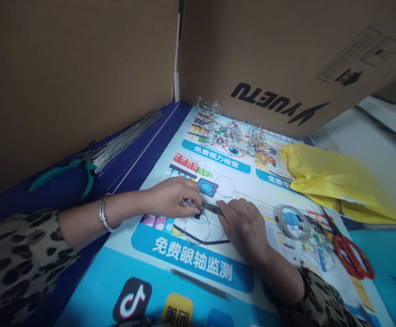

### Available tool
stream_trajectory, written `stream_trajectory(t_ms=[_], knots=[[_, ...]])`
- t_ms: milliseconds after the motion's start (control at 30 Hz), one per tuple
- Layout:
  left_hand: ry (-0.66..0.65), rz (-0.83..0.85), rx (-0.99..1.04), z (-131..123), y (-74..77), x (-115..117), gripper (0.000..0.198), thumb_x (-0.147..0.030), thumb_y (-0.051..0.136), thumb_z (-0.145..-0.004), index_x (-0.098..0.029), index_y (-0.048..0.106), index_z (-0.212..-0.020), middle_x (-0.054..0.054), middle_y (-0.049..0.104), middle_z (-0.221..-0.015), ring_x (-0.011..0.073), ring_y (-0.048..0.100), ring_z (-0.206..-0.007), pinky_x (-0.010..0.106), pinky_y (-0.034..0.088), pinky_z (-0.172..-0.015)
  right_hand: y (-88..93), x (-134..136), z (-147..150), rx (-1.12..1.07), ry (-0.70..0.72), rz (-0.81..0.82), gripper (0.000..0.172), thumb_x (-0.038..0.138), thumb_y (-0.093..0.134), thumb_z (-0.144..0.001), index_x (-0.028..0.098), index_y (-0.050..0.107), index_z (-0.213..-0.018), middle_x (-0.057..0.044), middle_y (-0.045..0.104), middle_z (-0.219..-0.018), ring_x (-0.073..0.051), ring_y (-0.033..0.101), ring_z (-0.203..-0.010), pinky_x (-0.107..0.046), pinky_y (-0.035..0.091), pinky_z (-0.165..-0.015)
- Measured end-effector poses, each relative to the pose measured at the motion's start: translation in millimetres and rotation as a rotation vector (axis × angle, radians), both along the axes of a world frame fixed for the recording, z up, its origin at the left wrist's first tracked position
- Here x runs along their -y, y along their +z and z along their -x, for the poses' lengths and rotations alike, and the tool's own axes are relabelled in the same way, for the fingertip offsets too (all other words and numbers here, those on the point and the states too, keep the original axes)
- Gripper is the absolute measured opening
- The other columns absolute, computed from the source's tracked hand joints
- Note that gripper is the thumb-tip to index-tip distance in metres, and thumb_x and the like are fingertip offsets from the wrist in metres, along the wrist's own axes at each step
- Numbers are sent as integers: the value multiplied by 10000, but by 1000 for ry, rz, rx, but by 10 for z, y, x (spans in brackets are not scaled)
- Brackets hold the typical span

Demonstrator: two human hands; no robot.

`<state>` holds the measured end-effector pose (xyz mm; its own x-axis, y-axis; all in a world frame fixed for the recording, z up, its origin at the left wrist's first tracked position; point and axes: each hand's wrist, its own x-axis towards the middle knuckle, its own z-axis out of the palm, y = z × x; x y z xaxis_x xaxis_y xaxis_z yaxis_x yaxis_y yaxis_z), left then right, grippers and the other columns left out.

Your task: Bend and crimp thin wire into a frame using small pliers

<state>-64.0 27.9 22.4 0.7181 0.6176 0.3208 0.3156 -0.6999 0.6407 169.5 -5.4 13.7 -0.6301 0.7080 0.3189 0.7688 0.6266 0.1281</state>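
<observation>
My left hand (174, 196), a silver bangle on its wrist, is closed in a pinch at the centre of the printed sheet. Thin wire (208, 240) curves in loops just below its fingertips and seems to run into the pinch. My right hand (247, 225) is closed around dark, slim tweezers (213, 208), whose tip points left and meets the left fingertips. What lies exactly between the fingertips is too small to make out. Beyond the hands, a thin wire loop (233, 185) rests on the sheet (269, 195).
Teal-handled pliers (53, 175) and a bundle of straight wires (126, 138) lie at left. Tangled wire pieces (232, 131) sit at the back. A clear tape roll (295, 237), red-handled scissors (345, 256) and a yellow bag (340, 179) are at right. Cardboard walls (269, 50) stand behind.
</observation>
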Motion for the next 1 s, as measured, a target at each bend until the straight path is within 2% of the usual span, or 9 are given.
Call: stream_trajectory(t_ms=[500, 833, 1000], knots=[[51, -110, -95, -29, 53, 58, 127, -180, 529, -800, -181, 654, -778, 28, 654, -776, 139, 568, -750, 260, 385, -735, 15, 16, 18, 19, -17, -7, 152, 196, 511, -825, 182, 619, -931, -31, 537, -701, -179, 433, -710, -306, 298, -652], [57, -44, -101, -4, 47, 39, 141, -144, 521, -793, -172, 659, -804, 18, 681, -762, 136, 597, -725, 261, 398, -749, 20, 17, -27, -51, -21, 59, 214, 188, 524, -808, 172, 590, -1010, -47, 588, -785, -192, 470, -761, -310, 322, -682], [51, -17, -78, 12, 34, 29, 141, -154, 527, -800, -172, 665, -821, 22, 669, -759, 132, 589, -721, 249, 404, -740, 24, 20, -74, -105, -33, 78, 107, 164, 520, -786, 178, 586, -869, -52, 594, -801, -191, 484, -776, -311, 337, -694]])
